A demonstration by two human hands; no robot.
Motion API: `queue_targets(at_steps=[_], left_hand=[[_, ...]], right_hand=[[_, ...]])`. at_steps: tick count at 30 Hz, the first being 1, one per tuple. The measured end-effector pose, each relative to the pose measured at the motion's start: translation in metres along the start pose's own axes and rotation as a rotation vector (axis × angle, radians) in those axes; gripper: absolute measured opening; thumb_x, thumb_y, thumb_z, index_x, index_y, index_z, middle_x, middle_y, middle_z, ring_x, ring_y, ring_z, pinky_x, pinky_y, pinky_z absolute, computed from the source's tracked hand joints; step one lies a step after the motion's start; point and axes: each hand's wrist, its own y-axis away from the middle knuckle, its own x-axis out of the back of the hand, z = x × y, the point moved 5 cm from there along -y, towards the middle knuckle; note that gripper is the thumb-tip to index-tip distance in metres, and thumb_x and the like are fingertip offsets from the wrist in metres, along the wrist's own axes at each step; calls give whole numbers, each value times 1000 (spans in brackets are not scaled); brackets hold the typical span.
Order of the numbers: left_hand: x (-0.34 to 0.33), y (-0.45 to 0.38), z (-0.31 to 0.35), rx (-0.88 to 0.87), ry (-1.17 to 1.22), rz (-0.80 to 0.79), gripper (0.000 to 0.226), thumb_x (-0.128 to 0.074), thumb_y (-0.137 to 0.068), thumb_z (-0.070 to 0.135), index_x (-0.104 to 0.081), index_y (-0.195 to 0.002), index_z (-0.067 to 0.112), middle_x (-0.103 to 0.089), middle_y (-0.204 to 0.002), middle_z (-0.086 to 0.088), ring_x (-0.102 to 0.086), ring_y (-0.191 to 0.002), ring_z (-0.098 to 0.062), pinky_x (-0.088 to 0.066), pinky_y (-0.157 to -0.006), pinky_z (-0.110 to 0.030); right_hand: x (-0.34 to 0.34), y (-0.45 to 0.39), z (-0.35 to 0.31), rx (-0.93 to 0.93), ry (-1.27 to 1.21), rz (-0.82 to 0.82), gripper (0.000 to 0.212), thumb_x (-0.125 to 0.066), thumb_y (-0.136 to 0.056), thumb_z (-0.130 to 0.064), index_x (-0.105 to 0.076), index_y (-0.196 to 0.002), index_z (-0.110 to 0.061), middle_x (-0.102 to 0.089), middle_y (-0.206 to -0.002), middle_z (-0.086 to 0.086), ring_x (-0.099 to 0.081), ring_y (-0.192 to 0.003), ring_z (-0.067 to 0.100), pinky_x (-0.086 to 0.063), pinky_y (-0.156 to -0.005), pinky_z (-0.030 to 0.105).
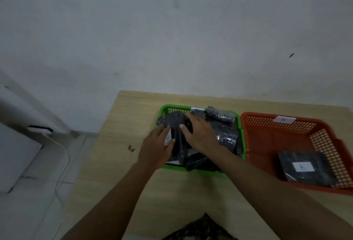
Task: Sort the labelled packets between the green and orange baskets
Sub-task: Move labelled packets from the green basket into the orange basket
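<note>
1. Both hands are down in the green basket (162, 110). The left hand (155, 147) has its fingers curled round the edge of a dark packet (176, 134), thumb lying across its white label (167, 138). Clamped on it, probably to tip the label up for reading.
2. The right hand (200, 134) lies flat on the same packet with fingers spread, pressing rather than pinching (looks like steadying it while the left hand grips).
3. The green basket sits on the wooden table (122, 163), just left of the orange basket (267, 123); their rims are side by side, likely so a packet crosses over in one short move.
4. Count: two baskets. Each has a white tag clipped on its far rim; the writing is too blurred to read.
5. The orange basket holds one packet (305, 170) at its near right corner, label facing up.
6. The green basket holds a heap of black packets: at least four or five, exact number cannot be told because they overlap and the hands cover some.
7. Judgement: sorting is at an early stage, most packets not yet across.
</note>
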Motion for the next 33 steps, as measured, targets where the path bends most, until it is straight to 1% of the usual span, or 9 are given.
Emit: queue_targets(at_steps=[3, 8, 12, 15, 19, 21, 25, 30, 33], left_hand=[[-9, 8, -6, 21, 92, -15, 54, -49, -99, 34, -37, -148, 15, -40, -151, -8, -38, -138, -26, -38, -107, -37], [-14, 12, -14, 37, 218, -33, 54, -49, -100, 33, -33, -150, 18, -34, -155, -3, -31, -143, -20, -38, -111, -37], [-5, 7, -24, 116, 288, 75, 54, -44, -99, 42, -37, -147, 20, -41, -148, -2, -39, -135, -18, -42, -107, -41], [4, -3, -22, 142, 331, 150, 58, -38, -95, 51, -34, -146, 24, -43, -144, -1, -40, -132, -15, -43, -106, -41], [7, -23, -2, 210, 478, 174, 64, -44, -91, 59, -31, -146, 30, -45, -140, 0, -47, -126, -16, -48, -100, -41], [2, -34, 21, 271, 637, 156, 67, -45, -87, 65, -37, -143, 30, -54, -134, 1, -55, -119, -16, -51, -98, -44], [-19, -55, 81, 369, 961, 33, 65, -54, -83, 68, -46, -137, 32, -68, -118, 7, -66, -108, -13, -52, -96, -46], [-48, -72, 169, 365, 1155, -64, 30, -66, -89, 38, -62, -117, 28, -73, -108, 8, -70, -99, -12, -57, -87, -45], [-73, -81, 212, 404, 1220, -86, 32, -68, -90, 24, -61, -121, 22, -74, -105, 4, -72, -93, -14, -58, -86, -43]], right_hand=[[-5, -14, -5, -10, 71, 37, 65, -40, -99, -52, -27, -153, -18, -41, -152, 8, -35, -140, 29, -30, -113, 43], [-9, -30, -10, -88, 95, -50, 57, -42, -99, -48, -35, -147, -19, -50, -144, 8, -45, -132, 30, -28, -114, 45], [4, -26, -12, -67, -277, 61, 43, -62, -92, -36, -49, -131, -23, -62, -126, 3, -59, -114, 24, -48, -100, 45], [32, -16, -4, -49, -538, 209, 47, -67, -90, -18, -50, -133, -26, -57, -129, -1, -61, -110, 19, -57, -89, 40], [74, 3, 24, -117, -871, 387, 49, -63, -92, -5, -55, -134, -26, -57, -118, -13, -66, -92, 6, -58, -69, 21], [93, 12, 47, -182, -1004, 515, 42, -64, -90, -3, -59, -126, -24, -61, -116, -9, -68, -92, 9, -60, -71, 25], [117, 32, 98, -288, -1245, 657, 35, -68, -83, -4, -62, -110, -26, -66, -118, 4, -66, -106, 32, -58, -85, 45], [151, 68, 160, -334, -1297, 723, 31, -65, -88, 0, -58, -111, -20, -63, -117, 11, -65, -102, 21, -57, -85, 39], [176, 93, 206, -371, -1089, 755, 27, -69, -87, -9, -60, -110, -21, -67, -112, 6, -66, -99, 17, -56, -88, 41]])
